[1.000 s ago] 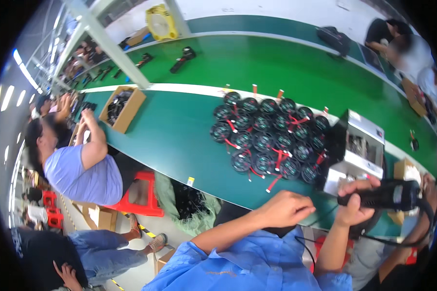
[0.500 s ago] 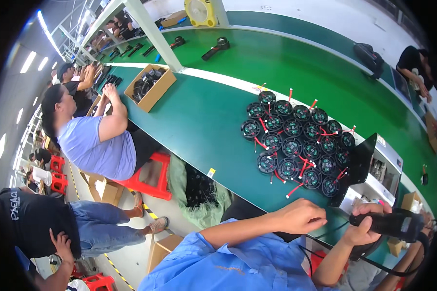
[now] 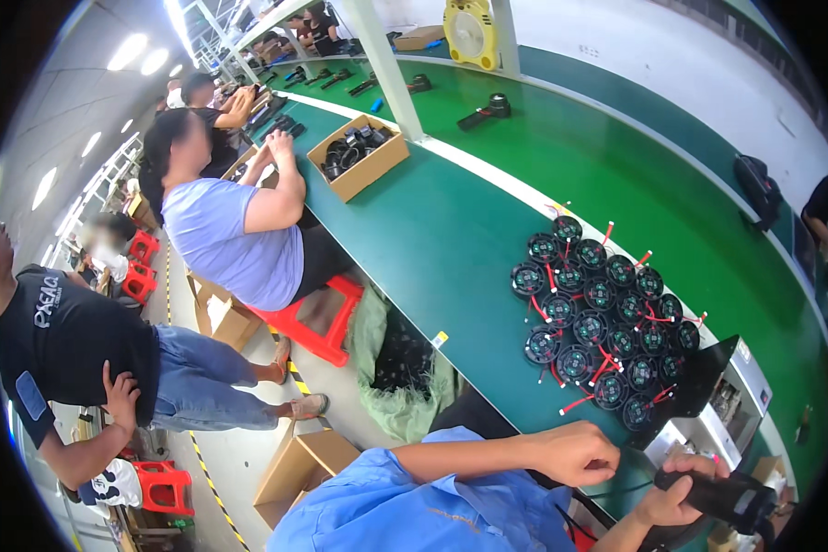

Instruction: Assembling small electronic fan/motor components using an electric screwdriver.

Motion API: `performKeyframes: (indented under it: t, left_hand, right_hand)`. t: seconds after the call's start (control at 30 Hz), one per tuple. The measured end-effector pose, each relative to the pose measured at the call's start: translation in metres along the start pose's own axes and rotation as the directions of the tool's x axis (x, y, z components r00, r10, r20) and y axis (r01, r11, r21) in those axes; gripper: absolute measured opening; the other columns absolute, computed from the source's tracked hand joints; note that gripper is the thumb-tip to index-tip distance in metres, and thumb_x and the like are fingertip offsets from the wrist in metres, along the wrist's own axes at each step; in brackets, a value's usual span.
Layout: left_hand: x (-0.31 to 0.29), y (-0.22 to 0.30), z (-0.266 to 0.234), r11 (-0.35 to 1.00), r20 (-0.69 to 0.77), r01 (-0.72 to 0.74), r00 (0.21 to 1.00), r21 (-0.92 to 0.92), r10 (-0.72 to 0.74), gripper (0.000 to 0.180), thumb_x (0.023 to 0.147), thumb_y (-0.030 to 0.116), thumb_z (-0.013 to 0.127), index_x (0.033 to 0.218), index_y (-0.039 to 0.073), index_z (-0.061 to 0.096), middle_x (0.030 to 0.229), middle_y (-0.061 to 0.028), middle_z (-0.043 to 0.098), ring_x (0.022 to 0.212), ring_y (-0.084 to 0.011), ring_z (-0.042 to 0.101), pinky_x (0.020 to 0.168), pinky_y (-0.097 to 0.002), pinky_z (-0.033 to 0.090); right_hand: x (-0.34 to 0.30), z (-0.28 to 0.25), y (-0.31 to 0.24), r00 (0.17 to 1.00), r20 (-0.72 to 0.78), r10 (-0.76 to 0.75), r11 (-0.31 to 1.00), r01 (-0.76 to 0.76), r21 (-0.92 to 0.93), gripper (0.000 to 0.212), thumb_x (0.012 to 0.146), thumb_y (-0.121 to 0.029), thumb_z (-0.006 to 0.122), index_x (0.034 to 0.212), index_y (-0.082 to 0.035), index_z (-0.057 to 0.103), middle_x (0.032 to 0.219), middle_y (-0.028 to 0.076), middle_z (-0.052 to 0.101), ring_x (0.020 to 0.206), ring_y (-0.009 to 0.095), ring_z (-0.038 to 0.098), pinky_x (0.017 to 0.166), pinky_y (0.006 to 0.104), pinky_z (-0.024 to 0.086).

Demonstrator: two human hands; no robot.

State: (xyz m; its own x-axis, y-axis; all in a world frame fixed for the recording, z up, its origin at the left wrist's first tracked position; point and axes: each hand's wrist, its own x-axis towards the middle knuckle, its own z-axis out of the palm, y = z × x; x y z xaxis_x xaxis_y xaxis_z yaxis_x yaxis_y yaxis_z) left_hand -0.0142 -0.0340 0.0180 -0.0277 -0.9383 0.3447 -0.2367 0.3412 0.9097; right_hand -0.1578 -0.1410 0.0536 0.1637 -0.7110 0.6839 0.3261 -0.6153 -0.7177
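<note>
My right hand [image 3: 672, 500] is closed around a black cylindrical handheld device [image 3: 722, 497], held level near the bench's front edge. My left hand [image 3: 581, 454] is loosely curled over the edge of the green bench, with nothing showing in its fingers. Just beyond it lies a cluster of round black parts [image 3: 591, 327] with green circuit boards and short red wires ending in white plugs. Right of the cluster stands a grey metal machine [image 3: 743, 391] with a black side panel [image 3: 690, 391]. My right hand is close to the machine's front.
A cardboard box [image 3: 363, 175] of black parts sits farther left on the bench. A seated co-worker in a lilac shirt [image 3: 230, 235] works there; another person in black [image 3: 78, 340] stands behind. Black handheld fans [image 3: 485, 112] lie on the green conveyor. A red stool [image 3: 317, 331] and sack [image 3: 382, 368] stand below.
The view has turned left, so the bench and parts appear shifted right. My left hand's fingers look more curled. The black device stays in my right hand.
</note>
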Motion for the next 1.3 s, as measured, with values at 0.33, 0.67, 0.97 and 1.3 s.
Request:
performKeyframes:
  t: [0.33,0.67,0.97,1.3]
  left_hand:
    - [0.002,-0.005,-0.004,0.988,0.049,-0.025,0.999,0.151,0.017,0.028,0.074,0.013,0.06,0.053,0.002,0.044,0.052,-0.0129,0.045,0.049,-0.0325,0.048,0.046,-0.0415,0.034]
    - [-0.004,-0.006,-0.006,0.989,0.047,-0.113,0.993,0.091,0.109,0.019,0.062,0.006,0.058,0.053,0.002,0.042,0.054,-0.0106,0.045,0.051,-0.0311,0.047,0.047,-0.0412,0.033]
    - [-0.007,-0.013,0.002,0.979,0.085,-0.11,0.992,0.171,0.096,0.018,0.06,0.005,0.059,0.054,0.003,0.042,0.053,-0.0111,0.045,0.052,-0.0322,0.047,0.047,-0.0422,0.032]
    - [-0.003,-0.01,-0.002,0.985,0.084,-0.052,0.996,0.167,0.038,0.016,0.063,0.004,0.058,0.057,0.005,0.042,0.051,-0.0106,0.044,0.05,-0.0324,0.046,0.046,-0.0419,0.031]
  right_hand:
    - [0.004,0.006,0.004,0.998,-0.023,-0.052,0.997,0.051,-0.057,0.064,0.087,-0.031,0.059,0.127,0.01,0.031,0.073,0.009,0.05,0.058,0.015,0.049,0.055,0.0261,0.043]
    - [0.003,0.008,0.003,0.999,-0.03,-0.027,0.999,0.026,-0.036,0.057,0.087,-0.023,0.054,0.127,0.011,0.03,0.074,0.01,0.051,0.061,0.016,0.049,0.055,0.0272,0.042]
    - [0.0,0.002,0.005,0.999,-0.03,-0.021,0.999,0.02,-0.033,0.058,0.087,-0.022,0.055,0.127,0.01,0.029,0.076,0.009,0.051,0.062,0.016,0.047,0.057,0.0283,0.041]
    - [0.001,0.003,0.006,0.999,-0.021,-0.035,0.999,0.034,-0.022,0.057,0.086,-0.019,0.053,0.128,0.01,0.028,0.076,0.01,0.05,0.062,0.017,0.047,0.058,0.0298,0.042]
